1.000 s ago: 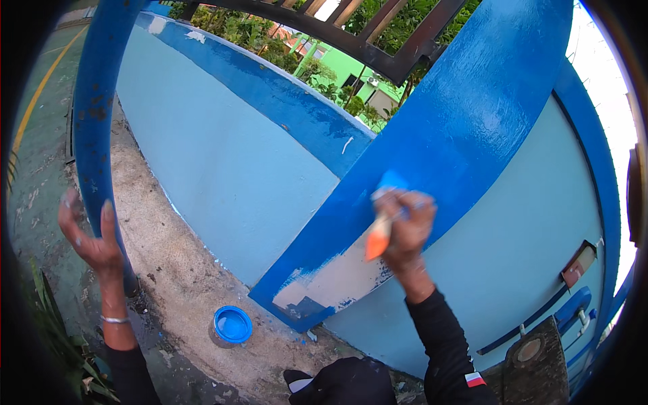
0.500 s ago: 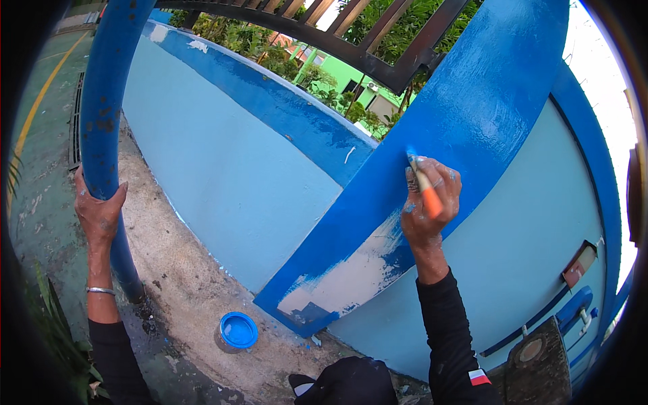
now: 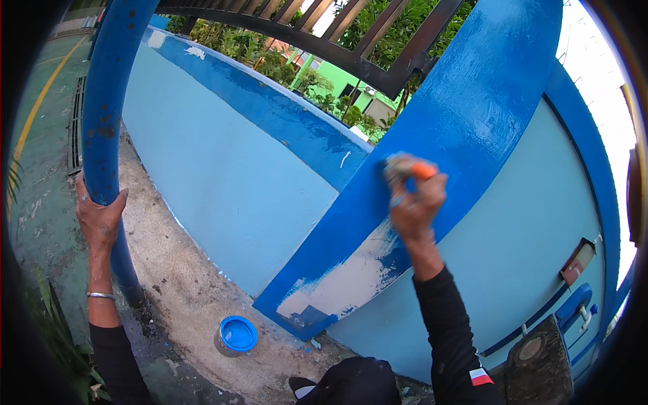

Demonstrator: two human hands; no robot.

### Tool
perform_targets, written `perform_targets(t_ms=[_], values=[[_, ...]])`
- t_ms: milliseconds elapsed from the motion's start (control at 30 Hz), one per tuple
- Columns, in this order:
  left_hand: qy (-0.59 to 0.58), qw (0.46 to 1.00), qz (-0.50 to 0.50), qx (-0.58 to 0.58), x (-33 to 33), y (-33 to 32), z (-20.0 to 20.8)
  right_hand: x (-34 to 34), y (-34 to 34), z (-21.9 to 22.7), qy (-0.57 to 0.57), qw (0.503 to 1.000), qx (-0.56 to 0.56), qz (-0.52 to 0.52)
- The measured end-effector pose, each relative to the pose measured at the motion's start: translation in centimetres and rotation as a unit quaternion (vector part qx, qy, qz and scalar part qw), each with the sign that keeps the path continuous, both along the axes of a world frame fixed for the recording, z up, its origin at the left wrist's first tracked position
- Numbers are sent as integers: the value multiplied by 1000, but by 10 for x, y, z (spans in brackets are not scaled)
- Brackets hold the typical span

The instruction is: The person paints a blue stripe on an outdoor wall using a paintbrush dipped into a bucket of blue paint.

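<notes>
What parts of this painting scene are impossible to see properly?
- Brush bristles: head view, hidden by the right hand and blurred.
- Left hand palm: head view, pressed against the blue pole.
- Paint tub depth: too small to tell.
- Gate right side: cut off by the rim.

We see a paintbrush (image 3: pixel 407 167) with an orange handle gripped in the right hand (image 3: pixel 413 206), its bristle end pressed flat against the slanted blue band (image 3: pixel 472 128) just above the knuckles. Below that hand, the band shows a bare, pale unpainted patch (image 3: pixel 351 280) streaked with blue.
</notes>
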State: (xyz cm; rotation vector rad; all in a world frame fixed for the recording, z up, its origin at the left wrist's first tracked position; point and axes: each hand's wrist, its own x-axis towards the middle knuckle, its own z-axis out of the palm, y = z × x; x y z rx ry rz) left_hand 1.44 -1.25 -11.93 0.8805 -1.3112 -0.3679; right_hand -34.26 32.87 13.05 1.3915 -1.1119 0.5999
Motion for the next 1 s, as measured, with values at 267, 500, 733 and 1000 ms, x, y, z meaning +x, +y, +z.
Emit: perform_targets(t_ms=[267,500,733,1000], values=[[-7,999,-23,24,-3,9,8,11,0,-92,89,973,150,-149],[10,999,-48,4,-2,6,8,42,-1,-155,-75,942,319,-66],[9,999,-31,-4,-6,5,4,3,-9,0,-54,994,53,-81],[8,999,-37,-5,-5,2,2,22,-5,-50,102,967,161,-167]])
